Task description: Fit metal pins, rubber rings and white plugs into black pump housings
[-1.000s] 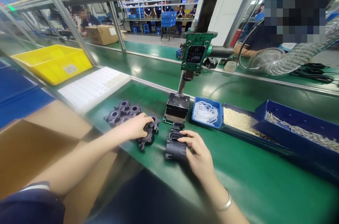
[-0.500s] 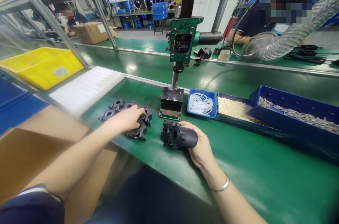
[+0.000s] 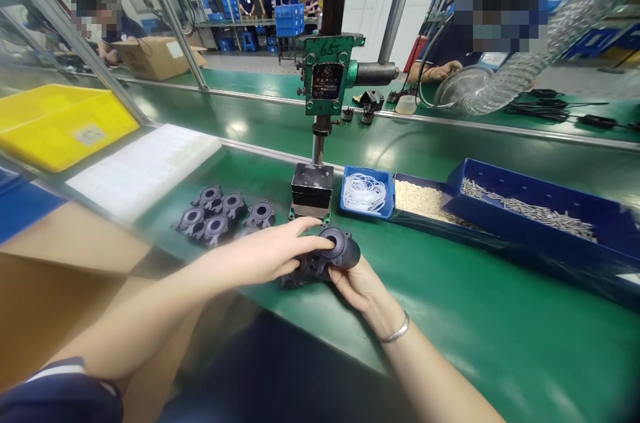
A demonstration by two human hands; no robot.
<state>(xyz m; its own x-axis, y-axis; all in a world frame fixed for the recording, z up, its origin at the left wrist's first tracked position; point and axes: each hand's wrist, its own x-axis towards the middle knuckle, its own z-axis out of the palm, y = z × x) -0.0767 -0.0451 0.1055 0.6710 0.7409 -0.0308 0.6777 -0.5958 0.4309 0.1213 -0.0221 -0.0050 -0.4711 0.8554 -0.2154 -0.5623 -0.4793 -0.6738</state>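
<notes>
Cradling a black housing (image 3: 349, 248) over the bench (image 3: 450, 316) before the press (image 3: 325, 79), the right hand (image 3: 359, 286) grips its barrel, seemingly the surest hold on light, stiff, slightly slick plastic, while spread left-hand (image 3: 280, 246) fingers overlap its top, their grip unclear to me.

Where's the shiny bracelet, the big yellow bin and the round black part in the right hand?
Round black part (image 3: 345, 246): head view, on the rim right of its hole.
Bracelet (image 3: 399, 331): head view, on its silver band.
Yellow bin (image 3: 61, 143): head view, on its wall, left of the label.
</notes>
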